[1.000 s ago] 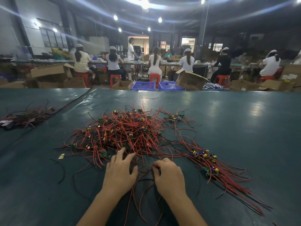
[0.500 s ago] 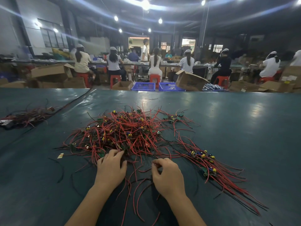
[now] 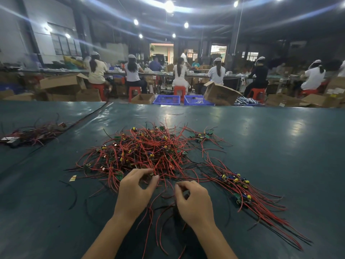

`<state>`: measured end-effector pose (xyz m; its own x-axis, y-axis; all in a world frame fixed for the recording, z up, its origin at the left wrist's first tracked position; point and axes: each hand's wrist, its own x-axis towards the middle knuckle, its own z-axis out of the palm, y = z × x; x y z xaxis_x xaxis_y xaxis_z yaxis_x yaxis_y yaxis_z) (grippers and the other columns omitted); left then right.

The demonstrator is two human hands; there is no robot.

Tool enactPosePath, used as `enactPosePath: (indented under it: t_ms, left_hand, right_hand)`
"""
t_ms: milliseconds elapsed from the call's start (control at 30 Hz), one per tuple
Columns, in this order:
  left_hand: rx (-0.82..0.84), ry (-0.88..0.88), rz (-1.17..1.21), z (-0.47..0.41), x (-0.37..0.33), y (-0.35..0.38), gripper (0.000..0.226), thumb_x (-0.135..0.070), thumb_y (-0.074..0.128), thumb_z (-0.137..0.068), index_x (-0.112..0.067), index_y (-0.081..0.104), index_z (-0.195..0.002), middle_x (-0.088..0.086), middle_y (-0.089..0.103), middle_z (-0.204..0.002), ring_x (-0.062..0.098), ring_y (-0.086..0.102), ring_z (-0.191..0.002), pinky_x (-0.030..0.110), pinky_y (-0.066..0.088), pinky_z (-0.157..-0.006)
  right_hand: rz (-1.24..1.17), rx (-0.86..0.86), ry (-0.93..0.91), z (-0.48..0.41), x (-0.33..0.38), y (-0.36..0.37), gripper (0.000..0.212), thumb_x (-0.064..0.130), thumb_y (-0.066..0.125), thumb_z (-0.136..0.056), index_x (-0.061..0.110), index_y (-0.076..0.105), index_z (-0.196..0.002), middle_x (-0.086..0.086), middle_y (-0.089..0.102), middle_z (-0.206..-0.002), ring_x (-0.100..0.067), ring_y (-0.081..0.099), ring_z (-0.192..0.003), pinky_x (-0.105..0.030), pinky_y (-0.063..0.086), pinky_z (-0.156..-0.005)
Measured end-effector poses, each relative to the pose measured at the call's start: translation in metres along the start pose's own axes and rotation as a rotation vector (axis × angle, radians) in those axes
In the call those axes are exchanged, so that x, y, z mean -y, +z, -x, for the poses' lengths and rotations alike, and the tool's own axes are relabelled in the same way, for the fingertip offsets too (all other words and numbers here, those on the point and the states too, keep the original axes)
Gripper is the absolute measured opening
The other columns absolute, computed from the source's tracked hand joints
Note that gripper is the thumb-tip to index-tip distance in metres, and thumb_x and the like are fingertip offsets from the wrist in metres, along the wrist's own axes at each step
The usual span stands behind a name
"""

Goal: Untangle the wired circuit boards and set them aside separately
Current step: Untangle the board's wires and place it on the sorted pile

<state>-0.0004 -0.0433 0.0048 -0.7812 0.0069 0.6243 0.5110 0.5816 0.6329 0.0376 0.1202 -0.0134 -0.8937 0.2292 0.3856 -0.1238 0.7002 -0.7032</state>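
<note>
A tangle (image 3: 149,152) of small circuit boards with red and black wires lies in the middle of a dark green table (image 3: 280,146), just beyond the person's hands. The boards are green and carry yellow and blue parts.

The left hand (image 3: 137,189) reaches into the near edge of the tangle. Its fingers are curled, and thumb and forefinger pinch a small piece (image 3: 148,177) there; it is too blurred to tell board from wire. The right hand (image 3: 194,200) sits just beside the left, nearer the person, with its fingers curled in toward the thumb. Loose red wires (image 3: 158,227) run under both wrists and toward the near table edge. It cannot be told whether the right hand grips any of them.

To the right of the hands a bundle (image 3: 240,187) of boards lies apart from the tangle, its wires combed out in one direction toward the near right. A few more boards (image 3: 201,136) lie at the far right edge of the tangle. At the far left of the table lies another pile (image 3: 31,133) of wires. A small yellow scrap (image 3: 73,178) and a loose black wire (image 3: 73,195) lie left of the hands.

Beyond the table stand two blue crates (image 3: 166,99) and cardboard boxes (image 3: 221,93). Workers (image 3: 132,71) in white caps sit on red stools (image 3: 134,90) at a long bench, backs to the camera.
</note>
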Motion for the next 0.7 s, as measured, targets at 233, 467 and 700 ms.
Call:
enactPosePath:
  t_ms: [233,467,700]
  left_hand:
    - [-0.177,0.132,0.33,0.001,-0.04,-0.003,0.028,-0.019,0.074,-0.077,-0.013,0.07,-0.103,-0.005,0.067,-0.103,0.011,0.065,-0.099,0.02,0.052,-0.085]
    - [-0.162,-0.135,0.587,0.004,-0.038,0.005,0.015,-0.021,0.071,-0.078,-0.02,0.073,-0.093,0.001,0.073,-0.092,0.015,0.07,-0.087,0.018,0.054,-0.074]
    - [-0.177,-0.486,1.004,0.001,-0.038,0.008,0.034,-0.015,0.076,-0.066,-0.013,0.068,-0.1,0.003,0.074,-0.089,0.012,0.071,-0.083,0.016,0.055,-0.068]
  right_hand:
    - [-0.598,-0.066,0.159,0.001,0.019,-0.007,0.047,0.055,0.041,-0.092,0.022,0.073,-0.083,0.0,0.07,-0.072,-0.007,0.061,-0.066,-0.027,0.049,-0.064]
    - [-0.124,-0.447,-0.24,0.007,0.025,-0.011,0.037,0.046,0.056,-0.09,0.035,0.043,-0.057,0.02,0.041,-0.054,-0.001,0.041,-0.056,-0.028,0.037,-0.071]
    - [-0.167,-0.422,-0.193,0.004,0.023,-0.011,0.016,0.033,0.064,-0.088,0.024,0.071,-0.077,0.019,0.057,-0.068,-0.003,0.052,-0.065,-0.039,0.048,-0.069]
